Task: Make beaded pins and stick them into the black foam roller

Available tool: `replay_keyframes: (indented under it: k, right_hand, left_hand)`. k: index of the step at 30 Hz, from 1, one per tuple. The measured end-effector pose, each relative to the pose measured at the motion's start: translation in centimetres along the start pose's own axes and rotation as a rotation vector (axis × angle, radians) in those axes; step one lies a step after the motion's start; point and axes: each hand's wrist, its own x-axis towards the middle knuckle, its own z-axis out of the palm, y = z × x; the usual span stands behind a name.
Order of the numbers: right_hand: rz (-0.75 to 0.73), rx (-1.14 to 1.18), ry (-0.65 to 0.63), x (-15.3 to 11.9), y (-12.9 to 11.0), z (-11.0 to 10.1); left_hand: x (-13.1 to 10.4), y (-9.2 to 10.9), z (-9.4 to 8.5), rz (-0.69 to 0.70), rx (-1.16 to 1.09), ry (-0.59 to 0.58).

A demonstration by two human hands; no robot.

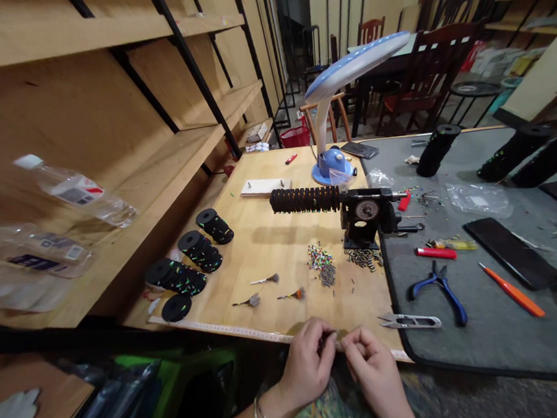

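My left hand point(307, 360) and my right hand point(376, 371) meet at the table's front edge, fingertips pinched close together. Whatever they pinch is tiny and mostly covered by the fingers, so its kind cannot be made out. Just beyond them lie small feathery tufts on thin stems: a grey one point(253, 300), an orange-and-dark one point(297, 294) and another point(272, 278). Past these is a pile of colourful beads point(318, 255), with small grey pieces point(327, 276) beside it. Thread snips point(412, 321) rest to the right of my right hand.
A black winding device point(364, 211) carries a ridged black roller point(304, 200). Black foam spools point(177, 274) stand at left. A blue lamp point(333, 164) stands behind. Blue pliers point(440, 289), an orange pen-like tool point(512, 289) and a phone point(511, 252) lie on the grey mat point(485, 340).
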Motion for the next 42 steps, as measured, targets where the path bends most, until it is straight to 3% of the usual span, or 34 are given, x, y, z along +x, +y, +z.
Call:
replay_keyframes:
  k: [11, 26, 36, 42]
  right_hand:
    - [0.029, 0.014, 0.007, 0.0, -0.6, 0.1]
    - [0.084, 0.103, -0.052, 0.6, 0.1, -0.2]
    - [0.145, 0.284, 0.001, 0.7, 0.4, -0.7]
    - [0.147, 0.258, -0.01, 0.7, 0.3, -0.7]
  left_hand:
    - [-0.2, -0.3, -0.2, 0.183, 0.105, -0.029]
    - [0.0, 0.0, -0.4, 0.183, 0.104, -0.139]
    - [0.4, 0.7, -0.2, -0.084, -0.138, -0.122]
    - [0.5, 0.7, -0.4, -0.116, -0.186, -0.123]
